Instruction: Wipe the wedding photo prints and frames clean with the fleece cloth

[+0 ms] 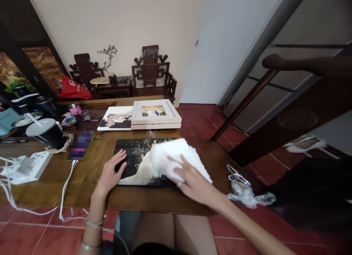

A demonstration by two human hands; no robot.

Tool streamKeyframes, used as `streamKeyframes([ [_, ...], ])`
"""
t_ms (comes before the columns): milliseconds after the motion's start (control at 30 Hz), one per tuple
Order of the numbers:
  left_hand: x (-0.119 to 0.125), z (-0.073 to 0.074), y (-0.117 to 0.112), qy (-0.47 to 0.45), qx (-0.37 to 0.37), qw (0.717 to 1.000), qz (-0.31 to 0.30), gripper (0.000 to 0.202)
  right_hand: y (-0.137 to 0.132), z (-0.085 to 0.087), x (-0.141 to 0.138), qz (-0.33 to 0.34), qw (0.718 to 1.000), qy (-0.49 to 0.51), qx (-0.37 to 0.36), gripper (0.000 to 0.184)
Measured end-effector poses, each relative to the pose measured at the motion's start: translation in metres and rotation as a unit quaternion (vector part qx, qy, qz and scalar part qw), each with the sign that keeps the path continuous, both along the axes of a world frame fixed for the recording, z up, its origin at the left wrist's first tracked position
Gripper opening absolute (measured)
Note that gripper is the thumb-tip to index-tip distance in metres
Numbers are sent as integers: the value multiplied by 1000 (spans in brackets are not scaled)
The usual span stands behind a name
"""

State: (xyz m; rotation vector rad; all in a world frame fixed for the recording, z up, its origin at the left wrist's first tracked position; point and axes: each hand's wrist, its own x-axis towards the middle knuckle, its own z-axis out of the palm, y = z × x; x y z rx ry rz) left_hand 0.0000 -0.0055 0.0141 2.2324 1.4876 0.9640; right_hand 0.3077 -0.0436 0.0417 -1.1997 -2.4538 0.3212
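A dark photo panel (137, 152) with a pale gown and blossoms in its picture lies flat near the table's front edge. My left hand (111, 172) rests on its left end, fingers stretched out and holding nothing. On the right part of the panel a folded white cloth (181, 152) covers much of the picture. My right hand (187, 176) bears down on this cloth and grips it, with a ring on one finger. What lies under the cloth is hidden.
Stacked framed pictures (156, 119) and a white-edged photo (117, 119) lie behind the panel. Leftward are a charging phone (80, 145), a power strip (34, 167) and a lidded cup (46, 132). Scissors (238, 175) and a clear plastic bag (249, 194) lie at right, near a wooden chair (264, 115).
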Motion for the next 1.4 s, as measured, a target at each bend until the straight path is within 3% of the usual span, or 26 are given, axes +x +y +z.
streamKeyframes([
  [167, 1, 0, 0, -5, -4, 1000, 4, 32, 81, 2, -4, -46, 999, 7, 9, 20],
  [267, 1, -1, -1, -12, -6, 1000, 7, 32, 94, 0, -4, -74, 997, 16, 6, 23],
  [367, 2, -1, -1, -14, -9, 1000, 6, 32, 66, -5, -3, -63, 998, 23, 11, 19],
  [567, 2, -3, 0, -9, -14, 1000, 11, 32, -41, 2, 8, -1, 999, -7, -37, 17],
  [633, 1, -3, 0, -7, -13, 1000, 11, 32, -60, 8, 12, 30, 998, -8, -52, 22],
  [700, 1, -3, 0, -8, -10, 1000, 8, 32, -61, 12, 12, 27, 998, 0, -57, 21],
  [833, 1, -2, 0, -11, -8, 1000, 6, 32, -15, 12, 5, -27, 998, -12, -50, 14],
  [1000, 2, 1, -2, -8, -12, 1000, 4, 34, 66, 3, -12, -21, 999, -44, 2, 17],
  [1100, 3, 2, -2, -8, -16, 1000, 5, 35, 81, -3, -21, -39, 997, -64, 28, 19],
  [1167, 3, 3, -3, -7, -22, 1000, 6, 37, 69, -7, -26, -34, 996, -70, 40, 23],
  [1267, 2, 2, -5, 2, -36, 999, 2, 42, 24, -8, -27, 2, 997, -68, 32, 27],
  [1400, -1, -3, -4, 28, -63, 998, 6, 47, -41, 9, -20, 59, 995, -65, -41, 31],
])
